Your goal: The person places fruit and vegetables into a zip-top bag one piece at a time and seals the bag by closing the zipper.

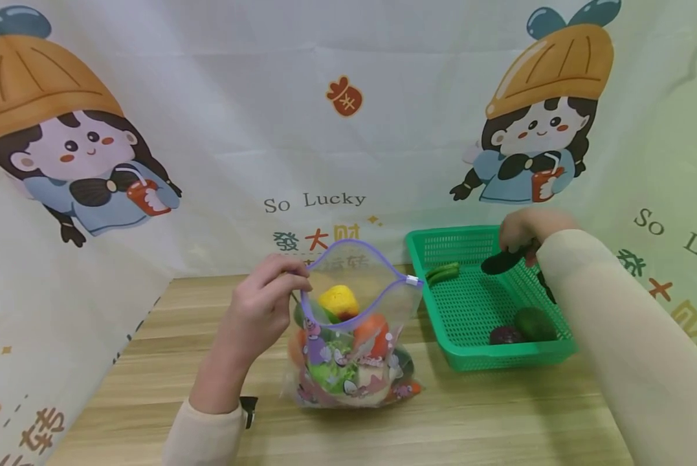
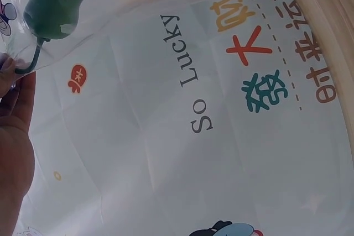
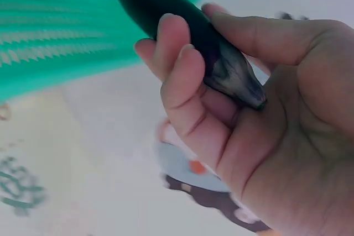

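My left hand (image 1: 263,301) pinches the purple-edged rim of a clear printed zip bag (image 1: 403,304) standing on the table. Its mouth gapes, and a white slider (image 1: 412,280) sits at the right end. Inside show a yellow fruit or vegetable (image 1: 339,301), a red one (image 1: 373,333) and leafy greens (image 1: 331,377). In the left wrist view, a green pear-shaped piece (image 2: 55,9) with a stem hangs close to my fingers. Over the green basket (image 1: 499,357), my right hand (image 1: 525,230) grips a dark eggplant (image 3: 160,4) by its stem end, fingers and thumb curled round it.
In the basket lie green pods or stalks (image 1: 443,273) at the left, plus a dark purple piece (image 1: 505,334) and a dark green one (image 1: 534,323) at the front. A printed cloth (image 1: 237,129) hangs behind the wooden table (image 1: 197,323).
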Tool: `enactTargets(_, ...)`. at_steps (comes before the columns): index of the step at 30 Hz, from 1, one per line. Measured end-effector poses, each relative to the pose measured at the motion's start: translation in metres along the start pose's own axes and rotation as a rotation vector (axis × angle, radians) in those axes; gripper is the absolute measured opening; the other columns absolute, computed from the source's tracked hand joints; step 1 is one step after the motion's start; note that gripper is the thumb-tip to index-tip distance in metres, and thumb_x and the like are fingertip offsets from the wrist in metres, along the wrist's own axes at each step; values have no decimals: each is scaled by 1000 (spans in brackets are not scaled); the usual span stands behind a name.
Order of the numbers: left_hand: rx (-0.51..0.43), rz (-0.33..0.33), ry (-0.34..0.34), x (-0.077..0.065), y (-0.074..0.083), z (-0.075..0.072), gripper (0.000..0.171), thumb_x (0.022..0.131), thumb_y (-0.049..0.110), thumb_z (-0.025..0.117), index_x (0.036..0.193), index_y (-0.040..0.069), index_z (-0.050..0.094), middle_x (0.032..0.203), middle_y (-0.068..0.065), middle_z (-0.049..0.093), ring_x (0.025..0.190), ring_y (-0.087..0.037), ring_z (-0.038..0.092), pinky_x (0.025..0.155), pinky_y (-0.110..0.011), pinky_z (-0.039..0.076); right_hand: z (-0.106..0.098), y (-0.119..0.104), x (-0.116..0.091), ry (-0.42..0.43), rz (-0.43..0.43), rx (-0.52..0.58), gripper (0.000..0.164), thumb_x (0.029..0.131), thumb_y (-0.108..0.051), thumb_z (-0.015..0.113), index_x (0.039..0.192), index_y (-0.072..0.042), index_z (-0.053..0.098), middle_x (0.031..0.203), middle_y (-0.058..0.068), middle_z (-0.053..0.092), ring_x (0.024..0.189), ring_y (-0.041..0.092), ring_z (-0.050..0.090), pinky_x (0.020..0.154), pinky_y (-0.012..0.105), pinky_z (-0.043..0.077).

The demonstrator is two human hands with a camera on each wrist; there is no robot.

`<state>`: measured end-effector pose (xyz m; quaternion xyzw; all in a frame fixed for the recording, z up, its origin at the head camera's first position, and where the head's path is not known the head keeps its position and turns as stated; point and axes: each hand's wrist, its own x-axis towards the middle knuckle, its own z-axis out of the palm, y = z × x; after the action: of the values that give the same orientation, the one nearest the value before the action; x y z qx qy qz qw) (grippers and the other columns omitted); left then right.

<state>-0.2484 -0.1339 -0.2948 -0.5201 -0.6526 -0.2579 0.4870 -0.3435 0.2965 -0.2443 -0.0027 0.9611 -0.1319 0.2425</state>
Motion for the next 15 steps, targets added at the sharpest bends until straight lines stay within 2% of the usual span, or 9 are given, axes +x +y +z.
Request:
enactTargets(3,-3,0,0,0,0,1,30,78,-25,46,77,-1,65,89,-13,61,85,-25,59,72,-33,56,-14,-9,-13,24,-47,30,26,99,-5,42,119,11,45,101,24,49,60,20,63,55,26,55)
enactTargets(6,-5,-3,-1,-1,0,2,30,78,-25,46,77,-1,64,89,-13,61,85,-25,59,72,-33,56,-25,-21,-27,93,-99,84,24,96,-8,48,110,12,48,92,22,57,61,22,66,58,29,57)
enactTargets(9,-3,-9,-5,-1,0,2,30,78,-25,47,77,-1,64,89,-13,61,85,-25,59,73,-33,56,-33,-38,-43,242,-184,131,27,94,-16,52,102,10,54,75,16,66,59,22,67,58,31,58)
enactTargets(11,0,-15,-6,-1,0,2,30,78,-25,48,77,-1,64,90,-13,61,86,-24,59,73,-33,56,-36,-52,-56,372,-247,115,31,95,-23,52,102,7,56,67,12,67,58,20,67,58,29,57)
enactTargets(13,2,-17,-5,-1,0,2,29,78,-25,48,77,-1,64,90,-13,61,86,-24,59,72,-33,56,-36,-68,-69,495,-294,114,34,95,-30,51,105,3,55,66,10,67,58,20,67,61,29,55)
enactTargets(15,2,-14,-2,0,1,2,30,77,-26,48,77,-1,64,89,-13,61,85,-24,59,72,-33,56,-35,-83,-80,577,-348,137,36,95,-34,51,108,-1,54,68,9,68,59,20,67,62,29,54)
